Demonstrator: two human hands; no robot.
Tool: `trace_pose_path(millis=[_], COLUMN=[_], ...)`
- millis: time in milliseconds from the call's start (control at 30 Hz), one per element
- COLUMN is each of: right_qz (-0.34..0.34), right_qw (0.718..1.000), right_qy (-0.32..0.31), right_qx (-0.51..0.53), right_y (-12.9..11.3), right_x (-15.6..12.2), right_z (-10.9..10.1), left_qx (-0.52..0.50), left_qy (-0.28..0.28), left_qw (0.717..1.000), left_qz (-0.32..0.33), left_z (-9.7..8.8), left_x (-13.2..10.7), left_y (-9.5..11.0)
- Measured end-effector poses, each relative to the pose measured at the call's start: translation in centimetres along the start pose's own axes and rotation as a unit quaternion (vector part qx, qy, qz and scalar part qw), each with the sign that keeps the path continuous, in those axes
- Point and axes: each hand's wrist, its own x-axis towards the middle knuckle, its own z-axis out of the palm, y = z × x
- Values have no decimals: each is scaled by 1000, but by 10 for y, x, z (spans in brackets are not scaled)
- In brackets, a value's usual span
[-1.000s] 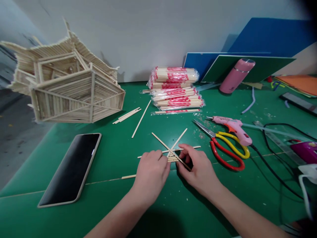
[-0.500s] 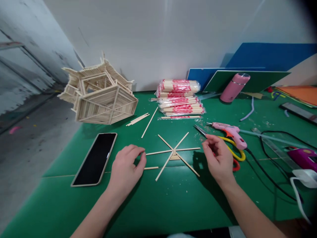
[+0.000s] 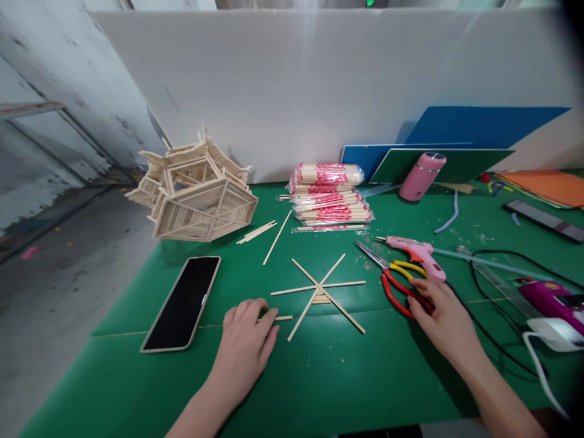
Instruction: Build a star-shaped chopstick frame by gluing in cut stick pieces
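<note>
Thin wooden sticks crossed at one point form a six-armed star (image 3: 320,287) on the green table, with several short pieces set side by side below the crossing. To its left, my left hand (image 3: 249,334) rests with fingers curled down on a short wooden stick (image 3: 283,317), whose right end sticks out past the fingertips. Over at the right, my right hand (image 3: 442,313) has its thumb and fingers on the handles of pliers (image 3: 392,274), one handle red and one yellow. The pliers lie on the table with their slightly parted jaws pointing up-left.
A phone (image 3: 181,304) lies left, before a stick-built model (image 3: 205,210). Wrapped chopstick bundles (image 3: 331,198), loose sticks (image 3: 258,232) and a pink bottle (image 3: 422,176) sit farther back. A pink glue gun (image 3: 417,252), cables and a white plug (image 3: 559,333) occupy the right.
My right hand has moved right and down, from beside the star onto the pliers' handles. My left hand has lowered onto the short stick, off the star's left arm. The camera view has tilted up.
</note>
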Motion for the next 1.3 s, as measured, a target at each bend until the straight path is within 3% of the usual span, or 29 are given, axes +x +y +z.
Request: trace_pose_path(millis=[367, 667, 800, 933, 1100, 1300], right_qz=[16, 20, 41, 96, 111, 101], right_qw=[992, 993, 994, 982, 978, 977], right_qy=[-15, -24, 22, 88, 57, 26], right_qx=[-125, -117, -100, -133, -167, -185], right_y=[-1, -8, -5, 9, 21, 31], right_x=[4, -5, 1, 25, 46, 58], right_z=[-2, -9, -19, -23, -10, 2], left_qx=[0, -1, -3, -14, -35, -77], left_qy=[1, -2, 16, 29, 78, 52], left_qw=[1000, 999, 999, 999, 996, 995], left_qz=[30, 39, 40, 40, 15, 38], left_z=[7, 4, 9, 12, 7, 8], left_x=[2, -5, -7, -7, -3, 10], left_y=[-8, -24, -32, -34, -17, 18])
